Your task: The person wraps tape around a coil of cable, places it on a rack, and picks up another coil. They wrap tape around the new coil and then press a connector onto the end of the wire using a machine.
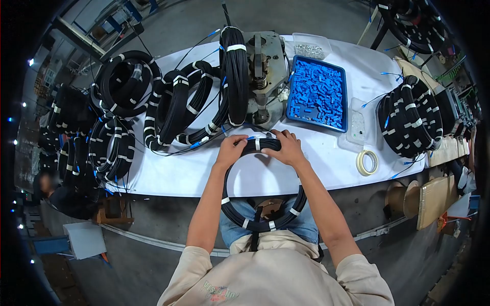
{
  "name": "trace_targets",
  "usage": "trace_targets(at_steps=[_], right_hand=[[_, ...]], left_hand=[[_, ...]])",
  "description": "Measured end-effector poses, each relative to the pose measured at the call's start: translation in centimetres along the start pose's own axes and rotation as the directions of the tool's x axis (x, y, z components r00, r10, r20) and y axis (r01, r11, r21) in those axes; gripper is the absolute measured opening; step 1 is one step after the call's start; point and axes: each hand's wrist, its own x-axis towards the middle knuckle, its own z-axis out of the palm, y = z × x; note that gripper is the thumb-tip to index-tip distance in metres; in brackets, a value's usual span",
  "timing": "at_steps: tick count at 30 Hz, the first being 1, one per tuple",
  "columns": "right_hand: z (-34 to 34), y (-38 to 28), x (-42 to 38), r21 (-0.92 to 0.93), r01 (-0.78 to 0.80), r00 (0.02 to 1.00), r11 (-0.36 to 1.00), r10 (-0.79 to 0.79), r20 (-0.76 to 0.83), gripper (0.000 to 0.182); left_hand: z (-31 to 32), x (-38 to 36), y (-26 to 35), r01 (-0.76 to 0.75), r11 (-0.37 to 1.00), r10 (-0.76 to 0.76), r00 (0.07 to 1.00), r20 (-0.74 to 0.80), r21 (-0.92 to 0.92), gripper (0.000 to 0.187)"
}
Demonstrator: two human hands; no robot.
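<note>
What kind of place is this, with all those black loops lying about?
Most likely a cable assembly workshop. Both hands, left hand and right hand, hold a taped black cable coil over a white-covered table. More coils, a tray of blue parts and a metal press sit there.

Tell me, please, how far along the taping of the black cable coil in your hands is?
Done: the cable coil already carries white tape bands along its lower arc. In hand: the left hand and right hand pinch its top at another white band. Left: its upper sides look bare. Finished coils and a tape roll lie on the table.
</note>
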Motion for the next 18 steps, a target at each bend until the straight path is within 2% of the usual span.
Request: trace_targets(at_steps=[4, 6, 7, 9, 12, 18], right_hand=[[0.6, 0.1, -0.3, -0.014, 0.076, 0.995, 0.997, -0.077, -0.071, 0.071], [0.4, 0.1, -0.2, -0.025, 0.086, 0.993, 0.996, -0.088, -0.085, 0.068], [0.1, 0.0, -0.3, -0.033, 0.095, 0.995, 0.995, -0.097, -0.038, 0.066], [-0.1, 0.0, -0.3, -0.042, 0.106, 0.994, 0.993, -0.106, 0.010, 0.063], [-0.7, 0.4, 0.1, -0.040, 0.174, 0.985, 0.984, -0.174, -0.001, 0.060], [-1.3, 1.6, 0.8, -0.056, 0.184, 0.981, 0.981, -0.187, -0.047, 0.064]], left_hand=[[0.2, 0.0, 1.0, 0.050, 0.994, -0.047, 0.998, -0.043, 0.094, 0.019], [0.8, -0.1, 1.4, -0.014, 0.988, 0.029, 0.995, -0.096, 0.152, 0.018], [1.0, 0.0, 1.2, -0.016, 0.988, 0.030, 0.995, -0.092, 0.151, 0.018], [1.3, 0.3, 0.9, -0.228, 0.950, 0.254, 0.962, -0.103, 0.214, 0.018], [2.1, 1.3, 1.1, -0.295, 0.915, 0.326, 0.942, -0.074, 0.275, 0.018], [3.3, 2.9, 1.7, -0.253, 0.903, 0.260, 0.965, 0.028, 0.346, 0.019]])
